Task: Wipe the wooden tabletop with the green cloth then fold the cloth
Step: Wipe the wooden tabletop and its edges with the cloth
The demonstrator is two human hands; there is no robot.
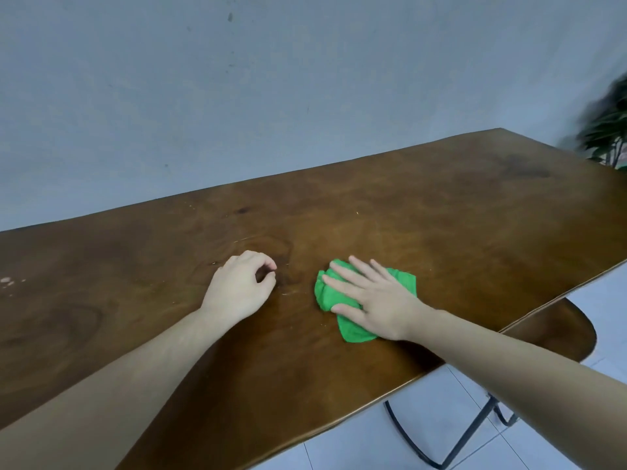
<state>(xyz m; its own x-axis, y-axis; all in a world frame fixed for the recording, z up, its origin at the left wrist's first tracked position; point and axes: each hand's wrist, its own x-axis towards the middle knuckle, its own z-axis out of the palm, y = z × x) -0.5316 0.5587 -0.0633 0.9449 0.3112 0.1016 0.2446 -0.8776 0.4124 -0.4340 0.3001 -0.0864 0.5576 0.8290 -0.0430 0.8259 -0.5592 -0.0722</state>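
Observation:
A bunched green cloth (330, 293) lies on the wooden tabletop (424, 215), a little right of the middle. My right hand (373, 296) lies flat on top of it, fingers straight and spread, pressing it onto the wood. My left hand (242, 286) rests on the bare table to the left of the cloth, apart from it, with its fingers loosely curled and nothing in them.
A wooden chair seat (559, 330) on black metal legs stands beyond the table's right edge, over a pale tiled floor. A green plant (607, 130) is at the far right. A grey wall runs behind the table's far edge.

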